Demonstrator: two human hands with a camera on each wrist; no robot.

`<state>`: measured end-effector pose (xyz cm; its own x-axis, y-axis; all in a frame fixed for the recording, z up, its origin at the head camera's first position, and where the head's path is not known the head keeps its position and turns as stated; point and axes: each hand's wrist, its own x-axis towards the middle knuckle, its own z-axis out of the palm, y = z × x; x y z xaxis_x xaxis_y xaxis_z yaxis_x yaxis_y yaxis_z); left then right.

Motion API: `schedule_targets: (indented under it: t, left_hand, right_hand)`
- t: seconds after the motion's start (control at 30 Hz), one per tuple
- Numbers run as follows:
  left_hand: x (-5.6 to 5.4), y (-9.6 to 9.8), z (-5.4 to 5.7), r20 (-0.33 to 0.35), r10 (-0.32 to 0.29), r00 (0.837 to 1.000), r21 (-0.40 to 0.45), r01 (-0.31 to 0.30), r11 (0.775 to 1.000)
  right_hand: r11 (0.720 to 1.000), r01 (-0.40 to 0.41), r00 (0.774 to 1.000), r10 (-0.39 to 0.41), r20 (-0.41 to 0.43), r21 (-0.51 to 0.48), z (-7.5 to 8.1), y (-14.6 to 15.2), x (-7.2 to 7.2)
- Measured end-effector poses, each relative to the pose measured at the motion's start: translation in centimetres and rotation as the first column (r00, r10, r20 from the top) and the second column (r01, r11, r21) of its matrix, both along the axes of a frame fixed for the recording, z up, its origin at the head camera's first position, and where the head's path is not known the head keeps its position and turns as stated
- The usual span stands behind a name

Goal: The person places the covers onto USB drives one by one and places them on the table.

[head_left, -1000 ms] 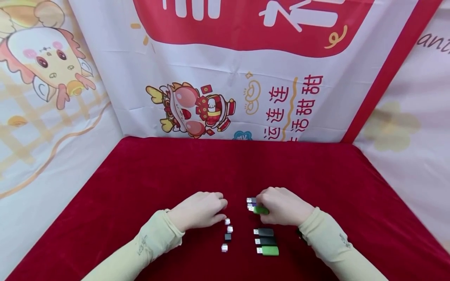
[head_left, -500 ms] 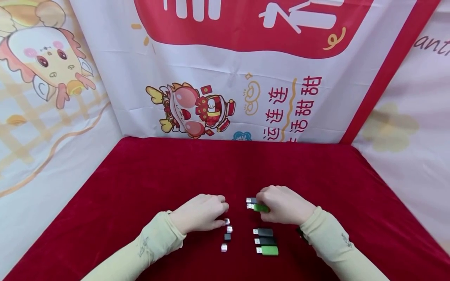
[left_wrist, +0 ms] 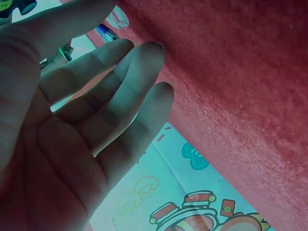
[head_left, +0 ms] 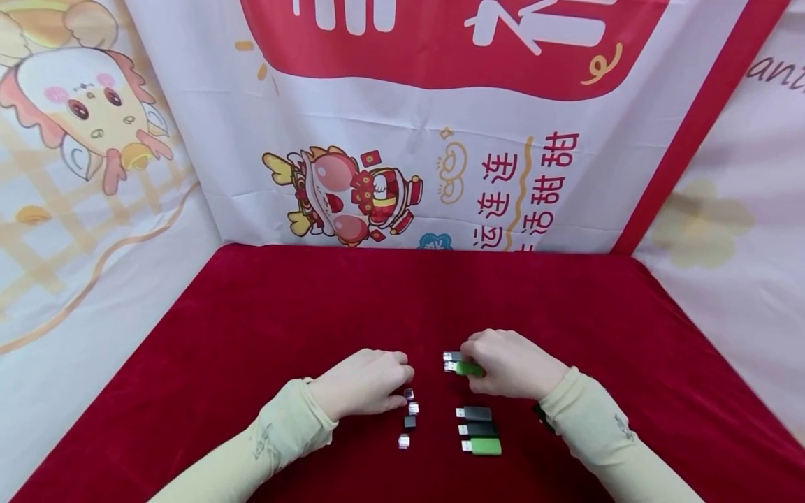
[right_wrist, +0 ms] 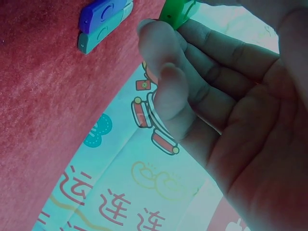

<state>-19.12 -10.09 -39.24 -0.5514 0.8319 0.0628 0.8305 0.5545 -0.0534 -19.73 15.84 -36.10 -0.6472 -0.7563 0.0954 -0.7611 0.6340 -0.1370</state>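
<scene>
- Edging slightly away from the body over the last second, the right hand [head_left: 512, 365] brings a green USB stick [head_left: 468, 368] nearer the grey stick [head_left: 453, 356], hiding the purple stick [right_wrist: 96, 17] from the head view.
- Its fingers pinch the green stick, so placing it seems underway but unfinished; grey and purple lie side by side on the red-covered counter [head_left: 352, 300].
- The left hand [head_left: 361, 383] has drifted inward, fingers relaxed, holding nothing visible; whether they touch the nearest clear cap [head_left: 409, 394] cannot be told.
- Two dark sticks [head_left: 476, 413] and another green stick [head_left: 484, 447] lie closer to the body.
- Sideways red writing on the backdrop [head_left: 390, 112] reads "运连连" and "活甜甜".
- No brand is legible on the sticks; the sleeve [head_left: 283, 419] print is too small.
</scene>
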Motion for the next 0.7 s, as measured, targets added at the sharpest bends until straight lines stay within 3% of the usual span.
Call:
schedule_targets:
  t: [0.7]
  left_hand:
    - [-0.2, 0.12, -0.48, -0.007, 0.003, 1.0, 0.0, -0.003, 1.0]
  right_hand:
    - [1.0, 0.014, 1.0, -0.014, -0.005, 0.007, -0.08, 0.03, -0.18]
